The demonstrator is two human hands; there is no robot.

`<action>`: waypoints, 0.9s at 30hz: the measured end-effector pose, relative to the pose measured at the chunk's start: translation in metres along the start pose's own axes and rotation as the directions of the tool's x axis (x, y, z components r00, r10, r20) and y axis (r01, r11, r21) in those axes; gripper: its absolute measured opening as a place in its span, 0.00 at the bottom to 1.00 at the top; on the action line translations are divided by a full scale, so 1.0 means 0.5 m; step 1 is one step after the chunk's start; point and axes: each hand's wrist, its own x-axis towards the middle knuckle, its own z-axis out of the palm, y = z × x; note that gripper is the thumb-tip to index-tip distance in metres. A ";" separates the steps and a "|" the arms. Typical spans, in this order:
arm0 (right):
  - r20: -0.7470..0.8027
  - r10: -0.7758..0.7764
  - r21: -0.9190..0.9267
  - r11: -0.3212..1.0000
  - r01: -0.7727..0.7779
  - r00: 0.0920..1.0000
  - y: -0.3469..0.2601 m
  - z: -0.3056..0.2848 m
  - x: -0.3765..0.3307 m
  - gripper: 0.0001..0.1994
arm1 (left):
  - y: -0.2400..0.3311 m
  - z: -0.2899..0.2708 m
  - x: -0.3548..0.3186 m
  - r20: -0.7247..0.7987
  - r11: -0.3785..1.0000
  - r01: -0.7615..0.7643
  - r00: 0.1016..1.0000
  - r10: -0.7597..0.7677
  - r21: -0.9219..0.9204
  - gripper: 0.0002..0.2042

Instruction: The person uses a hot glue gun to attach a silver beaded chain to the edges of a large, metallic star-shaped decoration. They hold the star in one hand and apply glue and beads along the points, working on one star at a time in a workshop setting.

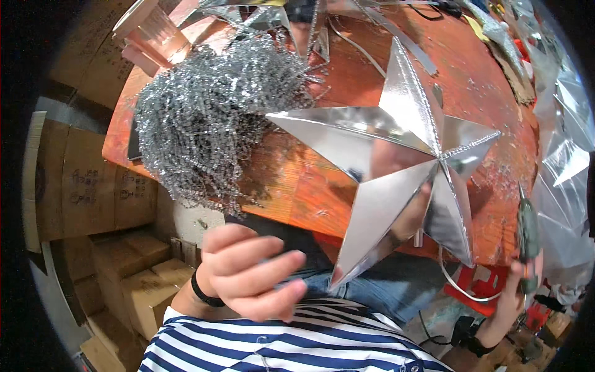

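Observation:
A large shiny silver five-pointed star (396, 186) lies at the front edge of the table, its lower points sticking out over my lap. Thin silver trim runs along the ridges of its upper and right points. My left hand (254, 273) is in front of the table, left of the star, fingers loosely curled and apart with nothing visible in them. At the right, my right hand (513, 288) grips a dark green glue gun (528, 239), its pointed nozzle upward. Beside the star is a big heap of silver tinsel strands (211, 118).
The reddish wooden table (297, 186) carries a clear plastic jug (152, 37) at far left and more silver star pieces (266, 18) at the back. Clear plastic wrapping (564, 167) is along the right. Cardboard boxes (93, 180) stand at left. A white cord (462, 288) hangs below the star.

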 end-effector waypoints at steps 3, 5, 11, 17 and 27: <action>-0.012 -0.074 -0.387 0.920 0.063 0.997 0.006 0.054 0.029 0.19 | -0.008 -0.027 -0.002 0.056 0.911 0.316 0.938 -0.342 0.266 0.10; 0.171 -0.107 -0.455 0.873 0.175 0.979 0.006 0.064 0.041 0.22 | -0.020 -0.032 0.000 0.010 0.791 0.408 0.886 -0.463 0.456 0.09; 0.308 -0.132 -0.502 0.819 0.278 0.942 -0.004 0.049 0.047 0.29 | -0.046 -0.021 0.013 -0.068 0.594 0.552 0.763 -0.643 0.585 0.11; 0.047 -0.137 -0.390 0.910 0.144 0.990 -0.054 0.024 0.036 0.29 | -0.072 -0.062 0.071 0.020 0.752 0.568 0.793 -0.608 0.335 0.09; -0.121 -0.112 -0.200 0.976 0.086 0.986 -0.111 -0.023 0.019 0.25 | -0.221 -0.243 0.272 0.126 0.618 0.705 0.688 -0.715 -0.348 0.08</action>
